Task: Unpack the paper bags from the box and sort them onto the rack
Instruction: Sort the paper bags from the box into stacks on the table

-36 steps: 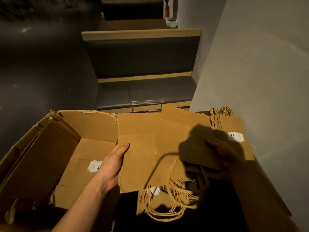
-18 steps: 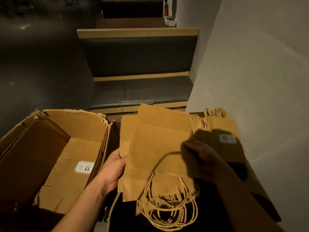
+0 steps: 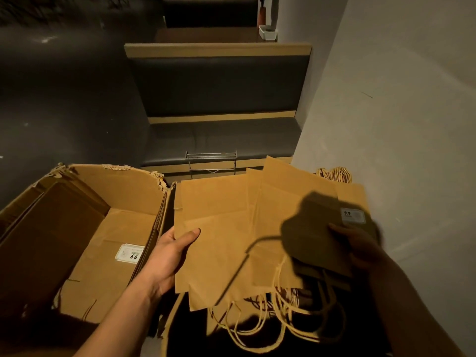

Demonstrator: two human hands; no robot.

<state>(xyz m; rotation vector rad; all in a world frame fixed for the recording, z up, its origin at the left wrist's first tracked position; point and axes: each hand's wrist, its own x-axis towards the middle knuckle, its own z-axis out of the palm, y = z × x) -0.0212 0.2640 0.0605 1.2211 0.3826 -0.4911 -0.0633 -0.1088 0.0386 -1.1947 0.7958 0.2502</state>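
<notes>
Between my hands is a fanned stack of flat brown paper bags [image 3: 231, 228] with twine handles [image 3: 278, 320] hanging toward me. My left hand [image 3: 172, 251] grips the stack's left edge, thumb on top. My right hand [image 3: 358, 248], in shadow, holds the stack's right side. Under the stack at the right lies another paper bag with a "99" label [image 3: 353, 215]. The open cardboard box [image 3: 82, 243] stands at the left, with a labelled paper bag [image 3: 108, 253] flat in its bottom. A small metal wire rack [image 3: 211, 161] stands beyond the bags.
A dark padded bench seat [image 3: 219, 140] with a tall backrest stands behind the rack. A grey wall [image 3: 399, 112] runs along the right. Dark floor [image 3: 64, 99] lies to the left. A white dish [image 3: 268, 34] sits far back.
The bag stack has shifted right, out of the box, and fanned wider. My left thumb now lies on top of its left edge. The view has drawn nearer.
</notes>
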